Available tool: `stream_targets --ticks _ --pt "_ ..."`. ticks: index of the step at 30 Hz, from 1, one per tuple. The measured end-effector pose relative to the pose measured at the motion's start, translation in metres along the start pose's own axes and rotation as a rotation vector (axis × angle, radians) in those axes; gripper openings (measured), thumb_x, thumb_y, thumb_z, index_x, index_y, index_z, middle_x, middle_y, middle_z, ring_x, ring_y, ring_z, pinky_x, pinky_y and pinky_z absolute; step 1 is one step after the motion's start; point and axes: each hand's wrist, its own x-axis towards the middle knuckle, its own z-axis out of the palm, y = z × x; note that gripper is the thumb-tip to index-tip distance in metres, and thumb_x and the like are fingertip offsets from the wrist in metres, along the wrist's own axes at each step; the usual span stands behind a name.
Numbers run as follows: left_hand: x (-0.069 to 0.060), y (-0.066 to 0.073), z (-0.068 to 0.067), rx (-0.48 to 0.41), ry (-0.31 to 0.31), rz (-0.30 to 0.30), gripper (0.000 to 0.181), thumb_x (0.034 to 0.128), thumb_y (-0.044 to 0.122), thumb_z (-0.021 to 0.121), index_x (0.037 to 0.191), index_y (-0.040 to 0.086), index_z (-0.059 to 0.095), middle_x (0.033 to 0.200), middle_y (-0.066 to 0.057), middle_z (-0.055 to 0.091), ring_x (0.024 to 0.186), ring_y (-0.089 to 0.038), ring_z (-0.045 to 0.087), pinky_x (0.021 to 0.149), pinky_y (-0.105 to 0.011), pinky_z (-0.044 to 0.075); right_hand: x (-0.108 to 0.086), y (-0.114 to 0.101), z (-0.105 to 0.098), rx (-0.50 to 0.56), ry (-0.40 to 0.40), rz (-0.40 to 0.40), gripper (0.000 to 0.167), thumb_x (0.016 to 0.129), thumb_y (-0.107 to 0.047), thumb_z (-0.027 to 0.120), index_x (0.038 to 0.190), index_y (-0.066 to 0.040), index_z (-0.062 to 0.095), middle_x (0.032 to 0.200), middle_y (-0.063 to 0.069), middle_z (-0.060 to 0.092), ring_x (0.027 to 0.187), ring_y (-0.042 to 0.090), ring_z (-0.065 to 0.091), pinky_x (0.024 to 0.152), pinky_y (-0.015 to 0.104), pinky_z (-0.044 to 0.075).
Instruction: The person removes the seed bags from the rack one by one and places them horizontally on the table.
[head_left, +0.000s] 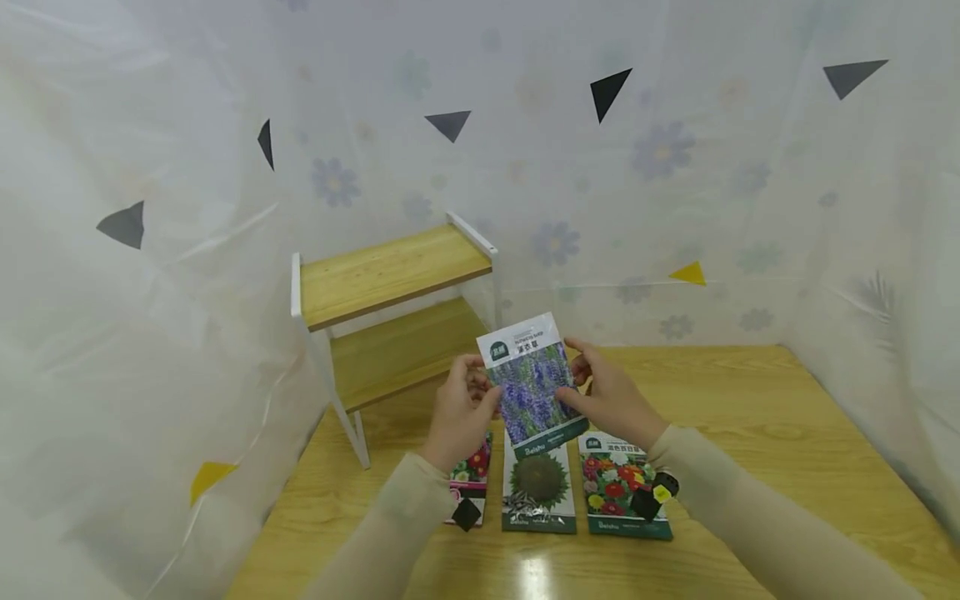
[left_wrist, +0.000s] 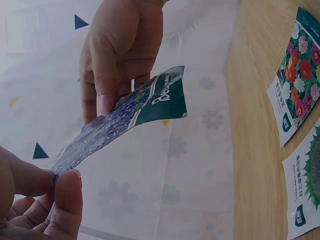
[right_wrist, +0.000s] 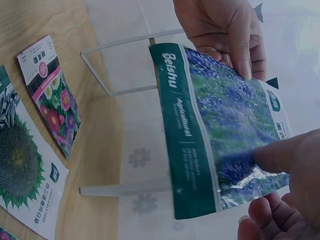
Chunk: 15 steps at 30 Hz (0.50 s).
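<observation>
A seed packet with purple lavender-like flowers [head_left: 531,387] is held up above the table, tilted, between both hands. My left hand [head_left: 461,412] pinches its left edge between thumb and fingers. On the opposite edge my right hand [head_left: 611,396] grips it, thumb on the printed front and fingers behind. Below lie a sunflower seed packet [head_left: 540,492], a packet with red and mixed flowers [head_left: 617,479] to its right, and a pink-banded flower packet [right_wrist: 52,95] to its left, partly hidden by the left forearm in the head view.
A two-tier wooden shelf with white side frames [head_left: 397,275] stands at the table's back left. The wooden table [head_left: 720,400] is enclosed by pale plastic sheeting [head_left: 555,167] with flower prints and stuck-on triangles.
</observation>
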Motion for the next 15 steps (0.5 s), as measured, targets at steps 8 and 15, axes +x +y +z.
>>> stream_targets --ticks 8,15 --pt "0.000 -0.019 0.018 0.022 -0.101 0.039 0.039 0.0953 0.003 0.058 0.131 0.006 0.041 0.095 -0.011 0.054 0.075 -0.023 0.062 0.063 -0.033 0.057 -0.003 0.003 -0.020 0.020 0.009 -0.030 0.063 0.097 -0.018 0.059 0.150 -0.008 0.026 0.100 0.006 0.056 0.078 0.015 0.054 0.060 0.029 0.045" --pt "0.000 -0.021 0.025 0.057 -0.139 0.049 0.038 0.0959 0.005 0.058 0.130 0.010 0.042 0.094 -0.006 0.055 0.074 -0.014 0.060 0.063 -0.026 0.055 -0.006 0.008 -0.032 0.065 0.038 -0.047 0.057 0.099 -0.017 0.056 0.150 -0.018 0.031 0.099 0.005 0.055 0.074 0.015 0.056 0.058 0.029 0.047"
